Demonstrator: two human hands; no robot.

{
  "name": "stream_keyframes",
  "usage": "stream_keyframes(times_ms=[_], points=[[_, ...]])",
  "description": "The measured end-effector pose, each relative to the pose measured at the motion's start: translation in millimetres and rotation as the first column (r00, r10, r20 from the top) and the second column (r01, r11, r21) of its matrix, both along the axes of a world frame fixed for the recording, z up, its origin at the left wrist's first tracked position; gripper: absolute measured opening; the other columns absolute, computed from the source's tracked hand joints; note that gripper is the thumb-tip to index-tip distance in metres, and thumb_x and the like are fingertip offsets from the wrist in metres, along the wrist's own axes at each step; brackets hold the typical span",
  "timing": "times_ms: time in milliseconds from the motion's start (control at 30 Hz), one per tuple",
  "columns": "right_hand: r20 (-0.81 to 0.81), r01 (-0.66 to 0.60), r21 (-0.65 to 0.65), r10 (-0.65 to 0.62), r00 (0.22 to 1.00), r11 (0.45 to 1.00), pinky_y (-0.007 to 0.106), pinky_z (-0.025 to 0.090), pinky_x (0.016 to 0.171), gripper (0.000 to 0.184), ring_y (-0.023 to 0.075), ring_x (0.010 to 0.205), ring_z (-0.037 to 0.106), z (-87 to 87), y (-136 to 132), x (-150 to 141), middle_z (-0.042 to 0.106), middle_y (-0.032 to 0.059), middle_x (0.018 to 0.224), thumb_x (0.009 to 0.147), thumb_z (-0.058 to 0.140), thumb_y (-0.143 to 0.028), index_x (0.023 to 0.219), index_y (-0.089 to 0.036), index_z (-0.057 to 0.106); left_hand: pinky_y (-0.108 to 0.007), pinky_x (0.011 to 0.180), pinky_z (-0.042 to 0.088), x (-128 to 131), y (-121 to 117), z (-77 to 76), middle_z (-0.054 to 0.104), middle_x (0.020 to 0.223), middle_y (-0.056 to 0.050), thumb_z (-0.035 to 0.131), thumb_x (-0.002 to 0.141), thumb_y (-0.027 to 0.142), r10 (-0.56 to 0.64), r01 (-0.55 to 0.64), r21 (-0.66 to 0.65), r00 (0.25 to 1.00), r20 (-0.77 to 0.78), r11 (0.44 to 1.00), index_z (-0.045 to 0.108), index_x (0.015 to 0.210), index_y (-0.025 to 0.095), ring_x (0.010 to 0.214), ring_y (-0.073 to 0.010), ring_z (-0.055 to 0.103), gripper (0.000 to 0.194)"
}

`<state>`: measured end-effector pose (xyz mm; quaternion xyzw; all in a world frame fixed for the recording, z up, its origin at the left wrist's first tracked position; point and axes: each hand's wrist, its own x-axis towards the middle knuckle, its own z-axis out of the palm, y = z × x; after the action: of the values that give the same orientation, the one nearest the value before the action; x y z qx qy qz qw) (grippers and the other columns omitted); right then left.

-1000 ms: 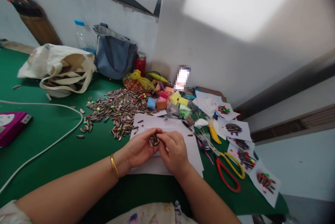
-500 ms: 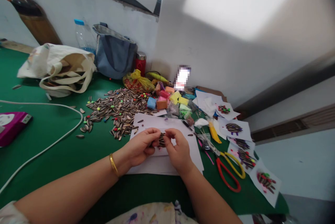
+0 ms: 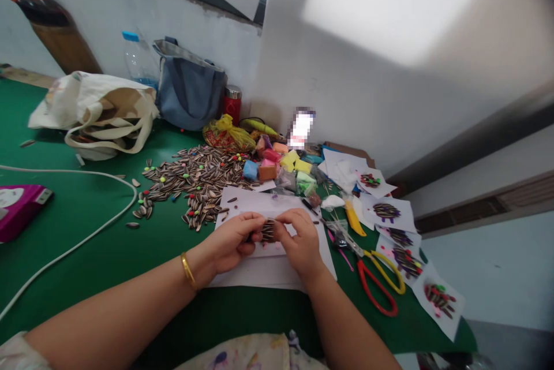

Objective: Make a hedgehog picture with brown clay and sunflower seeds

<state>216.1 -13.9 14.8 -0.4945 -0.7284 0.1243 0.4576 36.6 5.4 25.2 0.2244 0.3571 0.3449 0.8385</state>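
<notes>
Between my two hands, over white paper sheets (image 3: pixel 264 273), is a small seed figure (image 3: pixel 268 232) made of striped sunflower seeds set side by side. My left hand (image 3: pixel 229 246) is closed on its left side, thumb and index finger pinching it. From the right, my right hand (image 3: pixel 302 246) pinches at the figure's other edge with thumb and forefinger. Fingers hide much of the figure. Pink spots show on the paper just below it. A few loose seeds lie near the sheet's upper left corner.
A sunflower seed pile (image 3: pixel 208 171) dotted with coloured bits spreads at the left. Coloured clay packets (image 3: pixel 267 172) lie behind the paper. Scissors (image 3: pixel 375 277) with red and yellow handles and several seed-decorated cards (image 3: pixel 439 299) are at right. A white cable (image 3: pixel 97 237) crosses the left.
My right hand has shifted slightly, its fingers moving a little right and uncovering more of the seeds. My left hand stays almost still on the figure.
</notes>
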Motion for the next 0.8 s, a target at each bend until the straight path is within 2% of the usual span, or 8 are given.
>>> stream_keyframes(times_ms=[100, 233, 467, 800], points=[[0.005, 0.090, -0.025, -0.090, 0.996, 0.996, 0.033, 0.044, 0.077, 0.010, 0.0187, 0.082, 0.057, -2.0, 9.7, 11.9, 0.063, 0.0028, 0.081, 0.089, 0.057, -0.020, 0.081, -0.020, 0.064, -0.010, 0.035, 0.016, -1.2, 3.4, 0.9, 0.045, 0.067, 0.004, 0.073, 0.077, 0.017, 0.068, -0.066, -0.032, 0.997, 0.039, 0.997, 0.053, 0.076, 0.015, 0.052, -0.0043, 0.045, 0.020], [0.153, 0.170, -0.118, -0.151, 0.977, 0.978, 0.032, 0.043, 0.078, 0.010, 0.0194, 0.083, 0.056, -10.7, 20.3, 23.6, 0.062, 0.0036, 0.082, 0.085, 0.060, -0.018, 0.077, -0.019, 0.066, -0.009, 0.033, 0.017, -4.2, 8.9, 3.0, 0.044, 0.070, 0.004, 0.068, 0.079, 0.011, 0.192, -0.187, -0.082, 0.980, 0.058, 0.979, 0.053, 0.079, 0.015, 0.052, -0.0040, 0.046, 0.016], [0.259, 0.176, -0.191, -0.123, 0.958, 0.966, 0.031, 0.042, 0.079, 0.010, 0.0197, 0.084, 0.056, -22.1, 24.1, 17.6, 0.063, 0.0039, 0.083, 0.083, 0.060, -0.017, 0.077, -0.020, 0.068, -0.009, 0.032, 0.018, -5.9, 12.5, 4.4, 0.044, 0.069, 0.003, 0.059, 0.087, 0.010, 0.259, -0.249, -0.120, 0.964, 0.068, 0.961, 0.052, 0.079, 0.014, 0.051, -0.0038, 0.047, 0.012], [0.318, 0.157, -0.219, -0.082, 0.944, 0.963, 0.031, 0.040, 0.080, 0.011, 0.0197, 0.085, 0.056, -26.3, 26.3, 14.3, 0.064, 0.0037, 0.083, 0.085, 0.060, -0.016, 0.078, -0.020, 0.068, -0.009, 0.031, 0.020, -5.1, 14.0, 1.9, 0.046, 0.070, 0.003, 0.060, 0.086, 0.010, 0.297, -0.288, -0.128, 0.954, 0.050, 0.949, 0.053, 0.081, 0.014, 0.052, -0.0040, 0.049, 0.010]])
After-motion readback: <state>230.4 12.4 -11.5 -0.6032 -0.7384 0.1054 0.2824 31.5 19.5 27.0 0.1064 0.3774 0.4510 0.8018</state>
